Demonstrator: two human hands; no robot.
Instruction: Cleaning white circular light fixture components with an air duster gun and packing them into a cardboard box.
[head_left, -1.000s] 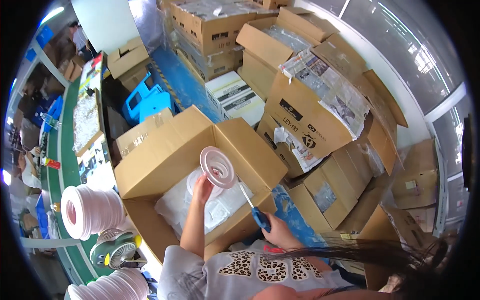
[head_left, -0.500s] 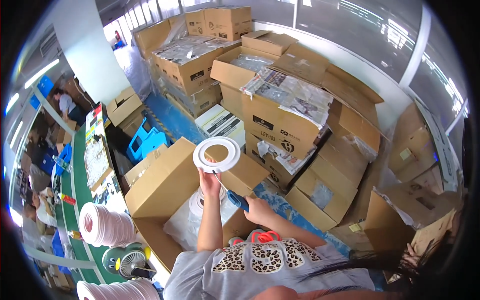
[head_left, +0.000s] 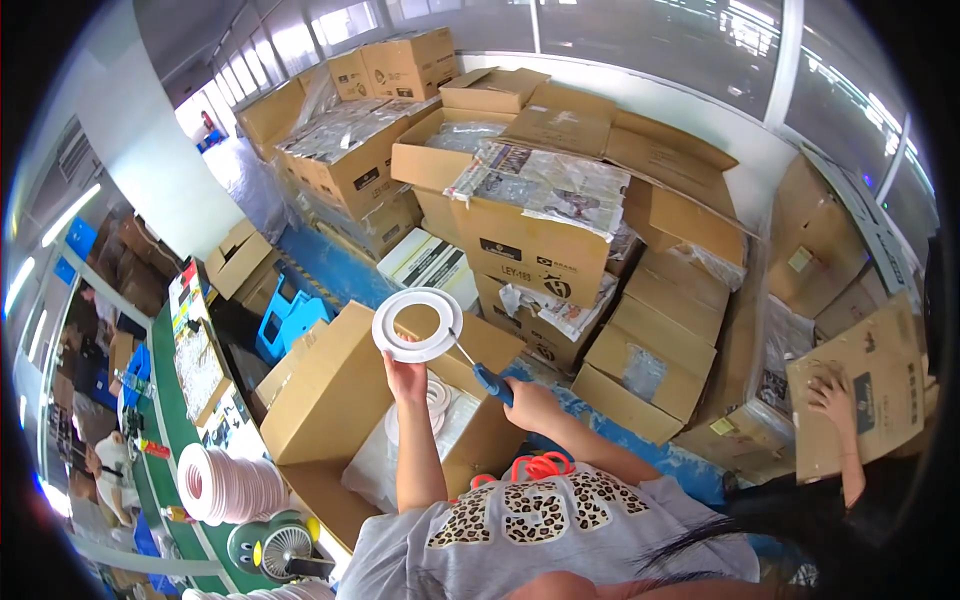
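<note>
Blue floor (head_left: pixel 345 272), cartons (head_left: pixel 535 245), open box (head_left: pixel 320 390). Left hand (head_left: pixel 405 380) gripping ring (head_left: pixel 383 325); right hand (head_left: pixel 533 403) gripping screwdriver (head_left: pixel 493 383), since shifted to ring's right side.

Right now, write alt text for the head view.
A person's left hand holds a white ring over an open cardboard box while the right hand holds a blue-handled tool, its tip near the ring's edge. More white rings lie in the box. Stacked boxes stand beyond, and another person's hand rests against a carton at right.
</note>
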